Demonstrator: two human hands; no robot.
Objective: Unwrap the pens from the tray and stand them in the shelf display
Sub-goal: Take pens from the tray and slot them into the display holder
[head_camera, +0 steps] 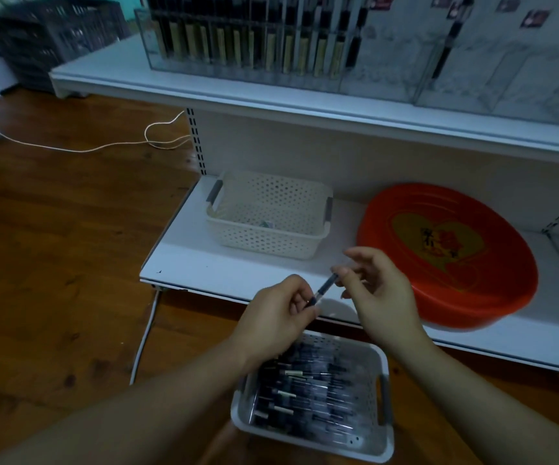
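Observation:
A dark pen [323,290] is held between both hands above the lower shelf edge. My left hand [280,312] grips its lower end. My right hand [377,290] pinches its upper end, where a clear wrapper seems to sit. Below the hands, a white perforated tray [384,427] on the floor holds several wrapped pens [308,387]. On the upper shelf a clear display case [248,45] has pens standing in its left compartments, and one black pen [447,45] stands further right.
A cream perforated basket [268,218] and a round red tray [449,253] sit on the lower white shelf [204,266]. Dark crates [53,35] stand at the back left. White cords [70,147] run across the wooden floor.

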